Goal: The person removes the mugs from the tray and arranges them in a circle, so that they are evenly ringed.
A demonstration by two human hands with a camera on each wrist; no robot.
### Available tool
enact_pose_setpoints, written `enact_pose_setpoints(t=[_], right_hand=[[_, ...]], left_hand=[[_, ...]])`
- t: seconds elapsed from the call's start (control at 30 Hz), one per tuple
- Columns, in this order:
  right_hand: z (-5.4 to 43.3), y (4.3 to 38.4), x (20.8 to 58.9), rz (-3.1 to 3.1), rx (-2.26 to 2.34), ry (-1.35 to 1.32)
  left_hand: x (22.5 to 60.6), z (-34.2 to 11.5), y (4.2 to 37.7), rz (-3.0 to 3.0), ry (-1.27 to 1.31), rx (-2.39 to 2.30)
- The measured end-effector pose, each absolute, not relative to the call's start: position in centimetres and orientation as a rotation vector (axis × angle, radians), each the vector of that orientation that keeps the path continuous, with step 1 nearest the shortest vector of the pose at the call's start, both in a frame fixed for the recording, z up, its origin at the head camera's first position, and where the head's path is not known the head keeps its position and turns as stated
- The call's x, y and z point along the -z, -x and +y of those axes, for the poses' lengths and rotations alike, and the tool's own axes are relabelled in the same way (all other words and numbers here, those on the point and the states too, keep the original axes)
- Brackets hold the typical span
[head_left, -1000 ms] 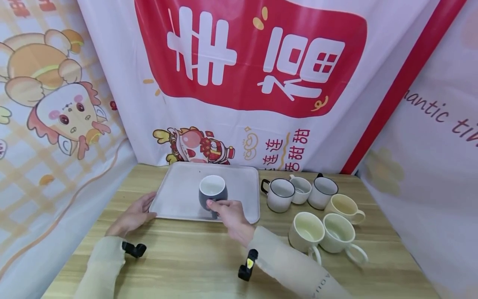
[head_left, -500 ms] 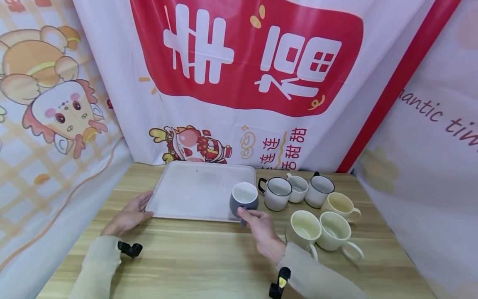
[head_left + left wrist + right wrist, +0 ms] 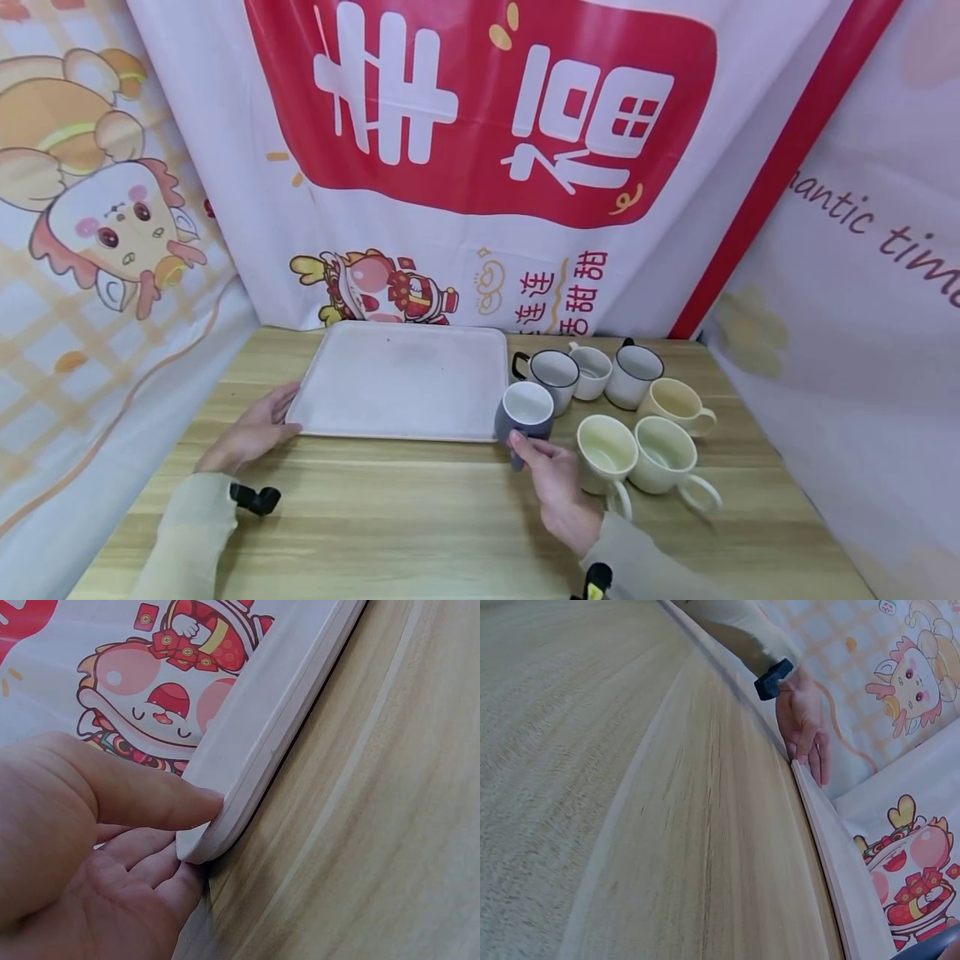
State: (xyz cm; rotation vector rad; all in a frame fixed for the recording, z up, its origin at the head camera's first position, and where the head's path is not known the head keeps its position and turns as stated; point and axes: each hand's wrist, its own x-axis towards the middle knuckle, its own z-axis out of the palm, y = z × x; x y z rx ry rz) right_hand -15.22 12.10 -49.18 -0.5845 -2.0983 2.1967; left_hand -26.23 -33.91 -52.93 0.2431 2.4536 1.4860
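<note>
In the head view, a light grey rectangular tray (image 3: 397, 383) lies on the table. My left hand (image 3: 247, 432) holds its near left corner; in the left wrist view the thumb (image 3: 172, 801) presses the rim, with the other fingers at the corner's side and underneath. By its handle my right hand (image 3: 562, 492) grips a dark grey mug (image 3: 527, 408), white inside and upright, at the tray's near right corner. Whether the mug touches anything cannot be seen. Only a dark sliver of the mug (image 3: 930, 946) shows in the right wrist view.
Right of the tray stand black-rimmed white mugs (image 3: 555, 379) (image 3: 633, 379) and a small white cup (image 3: 591, 373) between them. Nearer are pale yellow mugs (image 3: 606, 450) (image 3: 663, 457) (image 3: 675, 404). A printed curtain (image 3: 487, 242) hangs behind the wooden table (image 3: 375, 517).
My right hand has carried the grey mug rightward from above the tray's middle to its right corner, near the other mugs. My left hand stays at the tray's left corner.
</note>
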Motion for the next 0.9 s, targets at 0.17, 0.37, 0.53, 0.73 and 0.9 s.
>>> enact_pose_setpoints(t=[0.17,0.37,0.53,0.73,0.9], right_hand=[[12.4,14.8,49.7,-2.053,-2.219,0.598],[12.7,14.7,50.2,-2.022,-2.201,0.633],[12.8,14.6,50.3,-2.041,-2.166,0.677],[12.9,14.6,50.9,-2.035,-2.137,0.714],[13.0,14.6,51.4,-2.0,-2.117,0.724]], left_hand=[[52.9,-34.0,26.2,2.447,-0.246,-1.493],[52.8,-34.0,26.2,2.45,-0.25,-1.486],[52.8,-34.0,26.2,2.45,-0.24,-1.485],[52.9,-33.9,26.2,2.445,-0.263,-1.506],[52.7,-33.8,26.1,2.442,-0.264,-1.514]])
